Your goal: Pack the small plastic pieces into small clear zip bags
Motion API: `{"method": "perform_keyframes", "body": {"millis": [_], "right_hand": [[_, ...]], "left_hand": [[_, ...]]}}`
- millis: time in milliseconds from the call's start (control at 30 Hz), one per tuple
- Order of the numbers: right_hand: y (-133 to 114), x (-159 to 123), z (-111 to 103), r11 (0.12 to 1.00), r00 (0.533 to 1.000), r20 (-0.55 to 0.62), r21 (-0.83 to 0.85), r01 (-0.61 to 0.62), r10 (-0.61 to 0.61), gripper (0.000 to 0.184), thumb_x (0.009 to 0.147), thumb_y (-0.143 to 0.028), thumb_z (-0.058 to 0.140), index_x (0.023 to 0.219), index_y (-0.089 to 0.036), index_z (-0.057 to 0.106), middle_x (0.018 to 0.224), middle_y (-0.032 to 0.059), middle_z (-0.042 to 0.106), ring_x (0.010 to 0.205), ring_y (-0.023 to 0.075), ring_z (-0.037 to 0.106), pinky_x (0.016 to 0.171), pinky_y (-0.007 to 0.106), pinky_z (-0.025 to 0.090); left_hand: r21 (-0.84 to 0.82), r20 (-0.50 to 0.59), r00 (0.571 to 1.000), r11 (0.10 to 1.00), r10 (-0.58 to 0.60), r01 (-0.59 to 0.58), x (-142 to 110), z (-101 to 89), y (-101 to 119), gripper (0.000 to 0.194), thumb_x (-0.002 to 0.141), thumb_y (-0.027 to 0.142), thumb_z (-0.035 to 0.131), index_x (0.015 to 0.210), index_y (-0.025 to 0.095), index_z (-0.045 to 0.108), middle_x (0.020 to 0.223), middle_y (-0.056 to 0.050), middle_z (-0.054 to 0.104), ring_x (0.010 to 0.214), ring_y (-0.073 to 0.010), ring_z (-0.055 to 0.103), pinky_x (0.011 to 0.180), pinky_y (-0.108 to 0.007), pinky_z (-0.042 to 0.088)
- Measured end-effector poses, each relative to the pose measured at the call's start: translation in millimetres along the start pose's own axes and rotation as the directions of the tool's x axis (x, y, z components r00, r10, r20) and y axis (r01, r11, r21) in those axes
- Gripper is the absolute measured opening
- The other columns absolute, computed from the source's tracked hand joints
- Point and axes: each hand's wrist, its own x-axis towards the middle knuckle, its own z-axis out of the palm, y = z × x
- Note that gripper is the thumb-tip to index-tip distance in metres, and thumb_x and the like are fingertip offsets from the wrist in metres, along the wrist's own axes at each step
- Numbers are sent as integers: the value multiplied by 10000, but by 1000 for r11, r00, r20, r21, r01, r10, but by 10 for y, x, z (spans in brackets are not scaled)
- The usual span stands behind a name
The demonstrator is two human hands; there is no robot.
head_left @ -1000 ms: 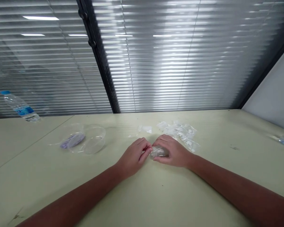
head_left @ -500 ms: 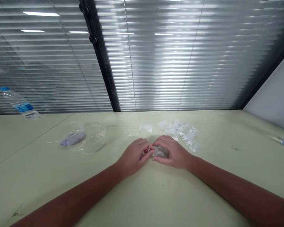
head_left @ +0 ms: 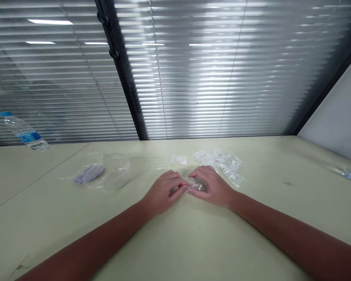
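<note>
Your left grip [head_left: 163, 192] and right grip [head_left: 214, 187] are pressed in from either side on a small clear plastic piece [head_left: 197, 183], its exact form hard to tell, held between them low over the counter [head_left: 193, 238]; whether it touches the surface, you can't tell. Your left fingertips pinch one end while your right fingers and thumb cup the rest. It looks thin and slick, so uneven pressure could pop it out sideways or crumple it. Just past your right hand lies a loose spread of small clear bags [head_left: 222, 166] with white bits; a slip that way could scatter them. A white packet [head_left: 178, 159] sits beyond your left hand. Farther left are a clear plastic bowl [head_left: 117, 173], a bag with purple contents [head_left: 89, 173] and a water bottle [head_left: 23, 132], none in your way
</note>
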Motion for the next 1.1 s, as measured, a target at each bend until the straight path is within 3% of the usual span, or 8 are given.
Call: {"method": "perform_keyframes", "body": {"millis": [633, 1100], "right_hand": [[42, 1, 16, 997, 996, -66, -35, -68, 66, 273, 924, -438, 744, 1105, -259, 646, 1029, 34, 727, 1003, 234, 666, 957, 427, 449], [24, 23, -14, 998, 998, 44, -51, -42, 45, 239, 921, -426, 745, 1064, -248, 674, 967, 21, 711, 955, 218, 642, 924, 407, 432]], "left_hand": [[21, 14, 1000, 1000, -18, 17, -1, -28, -16, 146, 995, 207, 589, 1081, 248, 699, 865, -5, 645, 865, -185, 565, 833, -332, 427], [45, 87, 996, 999, -22, 18, 11, 13, -27, 100, 998, 241, 567, 943, 216, 648, 822, -1, 658, 809, -172, 569, 804, -328, 426]]}}
